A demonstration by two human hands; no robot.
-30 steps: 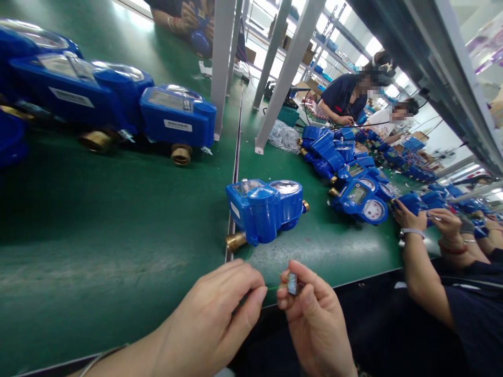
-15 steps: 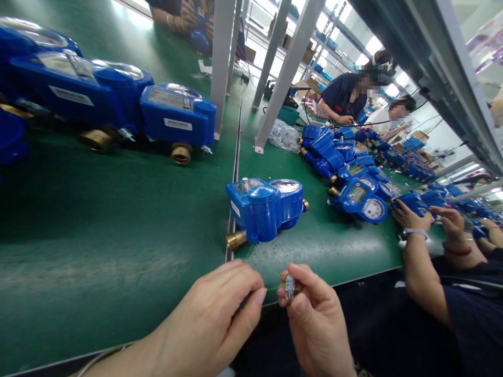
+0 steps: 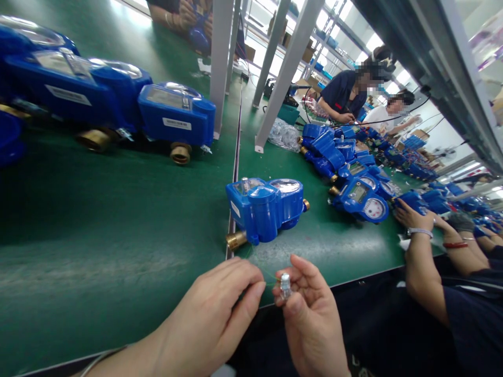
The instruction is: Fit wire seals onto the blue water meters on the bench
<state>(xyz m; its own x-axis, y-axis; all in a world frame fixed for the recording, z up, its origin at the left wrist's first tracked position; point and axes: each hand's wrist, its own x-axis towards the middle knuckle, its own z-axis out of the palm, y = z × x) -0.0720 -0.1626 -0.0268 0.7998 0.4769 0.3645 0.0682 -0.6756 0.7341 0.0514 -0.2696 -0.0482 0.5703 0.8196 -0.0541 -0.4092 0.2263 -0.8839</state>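
A blue water meter (image 3: 262,212) with a brass threaded end lies on the green bench just beyond my hands. My left hand (image 3: 214,311) is closed, thumb and forefinger pinching a thin green wire (image 3: 270,276). Between the thumb and fingers of my right hand (image 3: 312,314) sits a small clear plastic wire seal (image 3: 285,287). The green wire spans from the left fingertips to this seal, and a fainter stretch runs up toward the underside of the meter. How it passes through the meter is hidden.
Blue meters (image 3: 176,115) stand in a row at the left. Others are piled (image 3: 359,196) at the right, near a co-worker's hand (image 3: 412,217). Grey metal posts (image 3: 288,73) rise from the green bench (image 3: 118,225), and a clear plastic bag (image 3: 283,135) lies behind them.
The seal has turned in my right hand and moved slightly left and down, its paler end now uppermost. My right fingers have loosened a little. My left hand has barely shifted.
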